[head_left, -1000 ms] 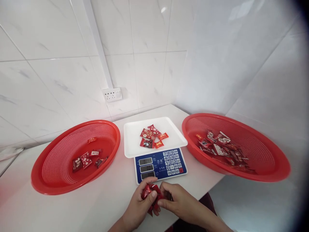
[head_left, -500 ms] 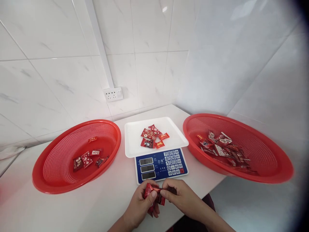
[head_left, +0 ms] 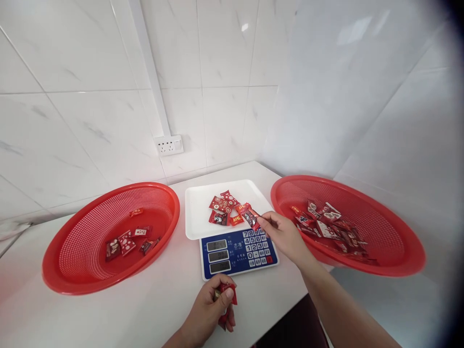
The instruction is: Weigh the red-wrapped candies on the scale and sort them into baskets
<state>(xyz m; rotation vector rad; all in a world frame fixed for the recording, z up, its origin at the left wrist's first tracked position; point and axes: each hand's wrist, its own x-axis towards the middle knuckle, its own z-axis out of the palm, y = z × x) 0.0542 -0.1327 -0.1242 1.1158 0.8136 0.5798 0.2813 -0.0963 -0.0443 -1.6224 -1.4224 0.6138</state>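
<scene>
My right hand (head_left: 281, 235) pinches one red wrapped candy (head_left: 249, 216) by its end, over the near right part of the white tray (head_left: 197, 212). Several red candies (head_left: 220, 203) lie in a loose group on that tray, which sits on top of a blue-faced digital scale (head_left: 235, 261). Close to the table's front edge, my left hand (head_left: 210, 309) is closed around some red wrapped candies (head_left: 228, 292); how many is hidden by the fingers. The scale's keypad is partly behind my right hand.
On the left stands a red mesh basket (head_left: 65, 241) with several candies inside. A second red basket (head_left: 409, 251) at the right holds a bigger pile. Behind the white table (head_left: 145, 299) rises a tiled wall with a socket (head_left: 169, 145).
My right hand has moved away from the left hand, forward to the tray, carrying one candy. My left hand stays near the front edge with candies in it.
</scene>
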